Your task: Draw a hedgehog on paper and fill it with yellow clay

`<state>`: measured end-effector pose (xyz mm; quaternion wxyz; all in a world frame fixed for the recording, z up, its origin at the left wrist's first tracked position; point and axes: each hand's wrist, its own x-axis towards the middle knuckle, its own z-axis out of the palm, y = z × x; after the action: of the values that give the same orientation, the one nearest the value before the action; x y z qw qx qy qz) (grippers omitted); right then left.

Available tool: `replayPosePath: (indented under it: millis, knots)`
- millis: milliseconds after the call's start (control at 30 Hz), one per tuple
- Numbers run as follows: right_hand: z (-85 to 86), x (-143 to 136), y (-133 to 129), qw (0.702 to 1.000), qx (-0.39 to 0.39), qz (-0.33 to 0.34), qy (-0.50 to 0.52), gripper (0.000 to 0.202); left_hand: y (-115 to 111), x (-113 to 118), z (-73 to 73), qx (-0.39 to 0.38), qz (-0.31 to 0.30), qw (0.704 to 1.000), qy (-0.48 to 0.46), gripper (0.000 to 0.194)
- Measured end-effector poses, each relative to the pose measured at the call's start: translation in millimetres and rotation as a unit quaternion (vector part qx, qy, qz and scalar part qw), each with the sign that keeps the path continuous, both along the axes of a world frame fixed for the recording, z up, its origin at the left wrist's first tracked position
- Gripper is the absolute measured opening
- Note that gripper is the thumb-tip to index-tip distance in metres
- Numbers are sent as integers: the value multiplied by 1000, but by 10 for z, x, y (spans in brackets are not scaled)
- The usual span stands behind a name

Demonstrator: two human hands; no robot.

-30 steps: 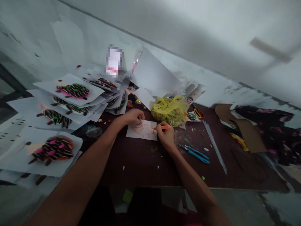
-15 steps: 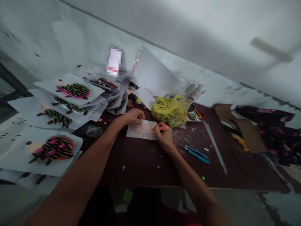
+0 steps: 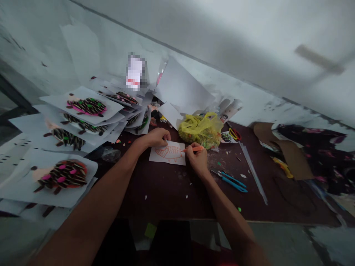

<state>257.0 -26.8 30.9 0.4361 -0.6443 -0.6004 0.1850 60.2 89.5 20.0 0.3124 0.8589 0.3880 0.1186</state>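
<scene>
A small white sheet of paper point(image 3: 154, 157) lies on the dark table, bearing an orange line drawing of a rounded, scaled body with short legs. At its upper left edge, my left hand point(image 3: 160, 137) has curled fingers with the thumb on the paper, keeping hold of it. My right hand point(image 3: 197, 159) grips an orange marker pen point(image 3: 198, 148), its tip at the right end of the drawing. Right behind the paper sits a tied yellow plastic bag point(image 3: 201, 129), with mixed bits showing through.
Sheets with hedgehog pictures point(image 3: 65, 175) are stacked on the left. Blue thread snips point(image 3: 233, 182), clear sticks point(image 3: 253, 173), red-and-yellow scissors point(image 3: 235, 134) and a yellow tool point(image 3: 283, 167) lie on the right. Paper scraps dot the table point(image 3: 166, 203). White paper point(image 3: 183, 87) leans on the wall.
My right hand with the marker has shifted a little to the right, from over the drawing to its right end. My left hand stays in place on the paper.
</scene>
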Motion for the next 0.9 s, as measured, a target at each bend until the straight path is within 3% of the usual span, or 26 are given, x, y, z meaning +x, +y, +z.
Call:
replayPosePath:
  millis: [900]
  knots:
    - [-11,-18,-21,999,-4,23,-46,26,17,-6,-23,0,-2,1000,-17,27]
